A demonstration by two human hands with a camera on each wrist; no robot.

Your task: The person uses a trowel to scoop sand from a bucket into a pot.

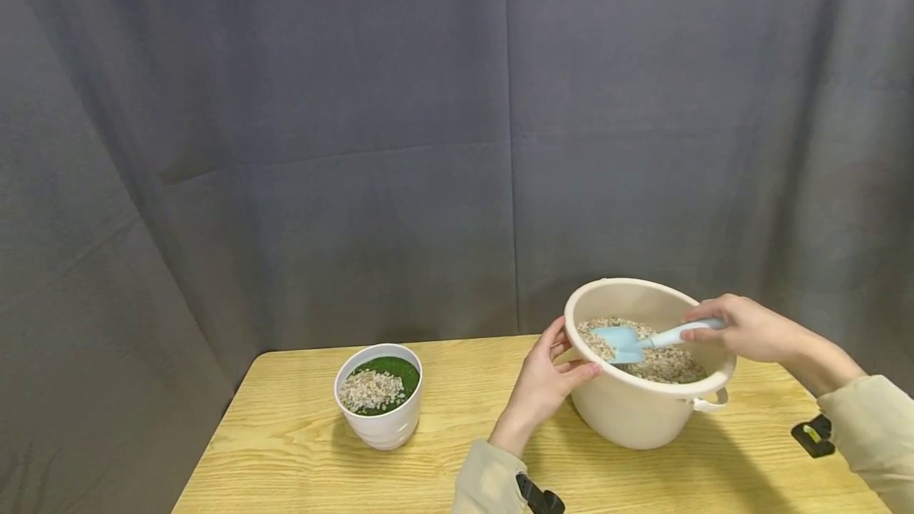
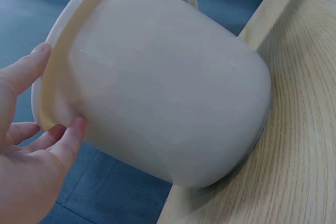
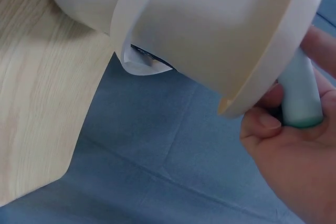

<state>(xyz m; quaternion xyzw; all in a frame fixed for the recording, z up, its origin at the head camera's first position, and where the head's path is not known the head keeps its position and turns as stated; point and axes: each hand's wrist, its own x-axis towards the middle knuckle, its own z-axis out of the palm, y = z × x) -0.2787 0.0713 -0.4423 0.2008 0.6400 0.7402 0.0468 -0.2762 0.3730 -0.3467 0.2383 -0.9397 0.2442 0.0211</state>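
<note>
A cream bucket [image 1: 635, 415] of pale gravel [image 1: 667, 363] stands at the right of the table, its rim sloping down to the right in the head view. My left hand [image 1: 539, 383] holds the bucket's rim on its left side, thumb and fingers spread around the edge. In my right hand [image 1: 760, 329] is the pale handle of a garden trowel [image 1: 620, 339], gripped over the bucket's right side. The trowel's light-blue blade lies at the gravel inside, with some gravel near its tip. Seen from the right wrist, the trowel handle [image 3: 301, 90] is beside the bucket rim.
A white flowerpot [image 1: 385, 427] stands at the left of the wooden table [image 1: 457, 419]. It holds a green surface partly covered by a heap of pale gravel [image 1: 371, 390]. A grey curtain [image 1: 385, 141] hangs behind the table. The bucket has a side handle [image 1: 712, 402].
</note>
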